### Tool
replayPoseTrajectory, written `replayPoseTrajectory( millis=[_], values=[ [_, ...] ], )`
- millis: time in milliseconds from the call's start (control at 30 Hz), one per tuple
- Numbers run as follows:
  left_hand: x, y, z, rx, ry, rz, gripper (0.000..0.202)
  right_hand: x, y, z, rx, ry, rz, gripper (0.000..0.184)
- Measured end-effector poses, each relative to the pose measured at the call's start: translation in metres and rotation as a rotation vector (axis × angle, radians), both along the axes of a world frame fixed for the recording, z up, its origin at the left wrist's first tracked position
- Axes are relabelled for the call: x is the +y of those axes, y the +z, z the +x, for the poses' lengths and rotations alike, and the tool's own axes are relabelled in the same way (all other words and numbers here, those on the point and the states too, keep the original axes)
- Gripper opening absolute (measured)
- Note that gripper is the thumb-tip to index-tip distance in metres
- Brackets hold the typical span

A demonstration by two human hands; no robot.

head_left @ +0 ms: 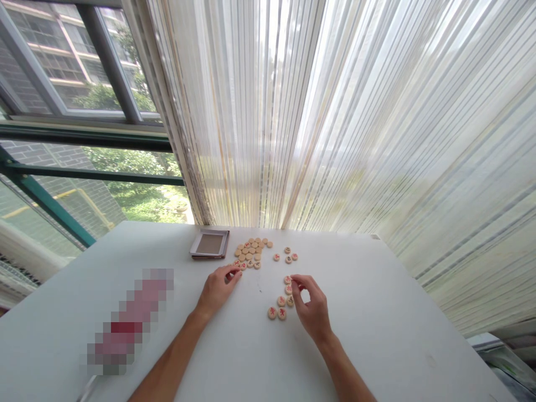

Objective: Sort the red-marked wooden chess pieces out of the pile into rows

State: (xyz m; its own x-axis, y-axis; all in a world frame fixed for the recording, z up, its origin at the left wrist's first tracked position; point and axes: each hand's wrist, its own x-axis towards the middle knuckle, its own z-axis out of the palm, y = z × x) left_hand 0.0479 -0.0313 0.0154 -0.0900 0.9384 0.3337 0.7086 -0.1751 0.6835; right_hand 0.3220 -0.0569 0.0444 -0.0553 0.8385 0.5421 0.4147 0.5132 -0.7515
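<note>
Round wooden Chinese chess pieces lie on the white table in several groups. My left hand (218, 287) is curled, thumb and forefinger pinched together at the near edge of a cluster of pieces (250, 250), most of them blank side up. Whatever is between those fingertips is too small to make out. My right hand (312, 307) pinches at a red-marked piece (287, 280), its fingertips on the piece's right edge. Below that piece lie more face-up ones, including a red-marked piece (272, 312) and a black-marked piece (290, 300) partly behind my fingers.
A shallow open box (210, 244) stands left of the cluster. A small group with a red-marked piece (276, 257) lies to its right. A blurred-out pinkish object (129, 324) rests on the table (397, 335) at left. Striped string curtains (335, 139) hang behind.
</note>
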Motion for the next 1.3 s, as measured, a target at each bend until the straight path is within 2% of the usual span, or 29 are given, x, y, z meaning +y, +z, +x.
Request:
replayPoseTrajectory(
  millis=[367, 600, 733, 900, 1067, 1300],
  values=[
    [0.010, -0.011, -0.008, 0.205, 0.046, 0.142, 0.021, 0.001, -0.002, -0.001, -0.021, 0.037, 0.011, 0.017],
    [0.011, -0.002, 0.004, 0.259, 0.046, 0.219, 0.025, 0.001, 0.000, 0.000, -0.011, 0.027, 0.010, 0.017],
    [0.022, 0.005, 0.032, 0.350, -0.022, 0.195, 0.027, 0.002, -0.001, 0.000, -0.005, 0.028, 0.008, 0.017],
    [0.038, 0.005, 0.065, 0.460, -0.076, 0.178, 0.025, 0.004, -0.004, 0.000, -0.003, 0.018, 0.002, 0.017],
    [0.040, 0.003, 0.069, 0.505, -0.192, 0.186, 0.024, 0.007, -0.007, 0.002, 0.027, 0.001, 0.031, 0.019],
    [0.037, 0.012, 0.068, 0.471, -0.317, 0.165, 0.011, 0.008, -0.008, 0.000, 0.013, 0.019, 0.029, 0.018]
  ],
)
